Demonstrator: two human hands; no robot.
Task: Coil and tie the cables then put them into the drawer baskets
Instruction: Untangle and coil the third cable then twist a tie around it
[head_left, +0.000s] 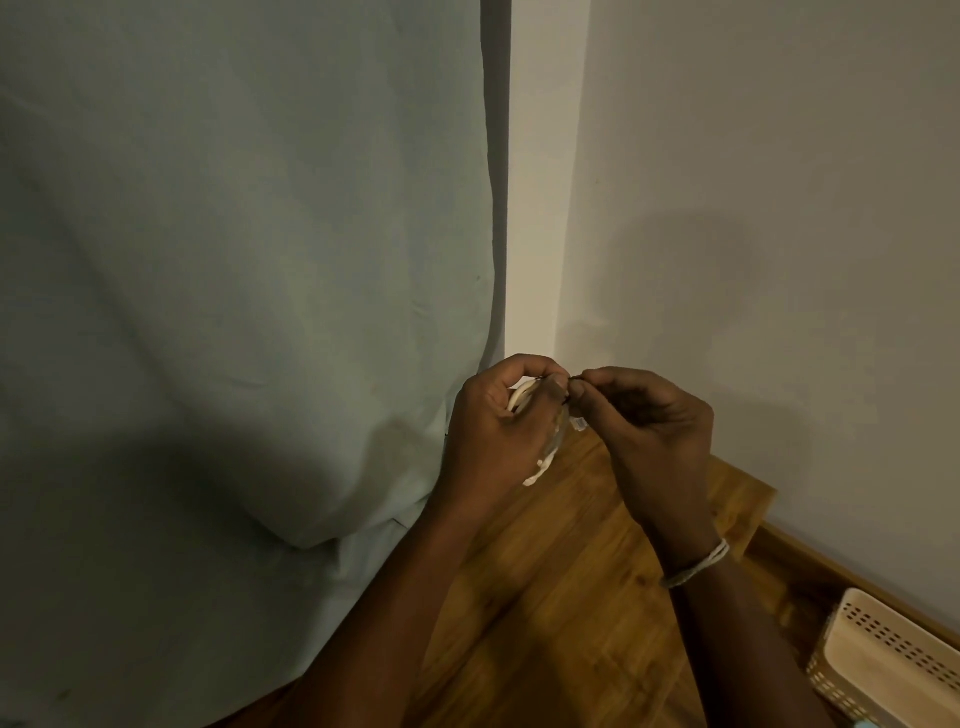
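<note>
Both hands are working close together above the wooden table (561, 597). The left hand (498, 431) is gripping a coiled white cable (522, 397) in its curled fingers, the coil's lower end showing at 6 o'clock below the palm. The right hand (654, 436), at 3 o'clock from the left, is pinching a small tie (574, 384) against the coil. A perforated basket (883, 660) is sitting at 4 o'clock, well apart.
</note>
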